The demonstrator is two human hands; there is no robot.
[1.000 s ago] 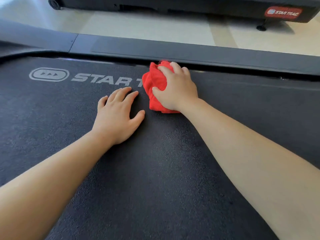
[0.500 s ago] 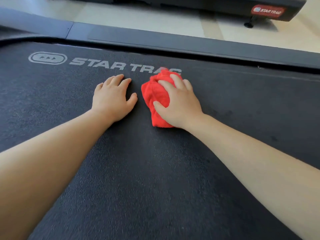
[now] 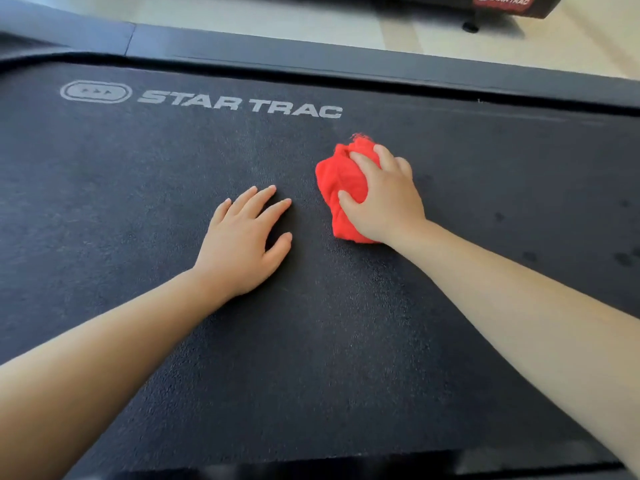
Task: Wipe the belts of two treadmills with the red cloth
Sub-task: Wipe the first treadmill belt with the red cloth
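The right hand (image 3: 384,199), fingers curled, grips the bunched red cloth (image 3: 337,181) on the treadmill belt (image 3: 311,341) toward 1 o'clock, hiding its right side. The left hand (image 3: 242,244) lies flat, fingers straight, at the cloth's 8 o'clock. A second treadmill (image 3: 502,3) is cut off at 1 o'clock.

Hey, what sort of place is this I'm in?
Most likely a gym or fitness room. The wide black textured treadmill belt bears a white STAR TRAC logo, and across the pale floor stands a second dark machine with a red STAR TRAC badge.
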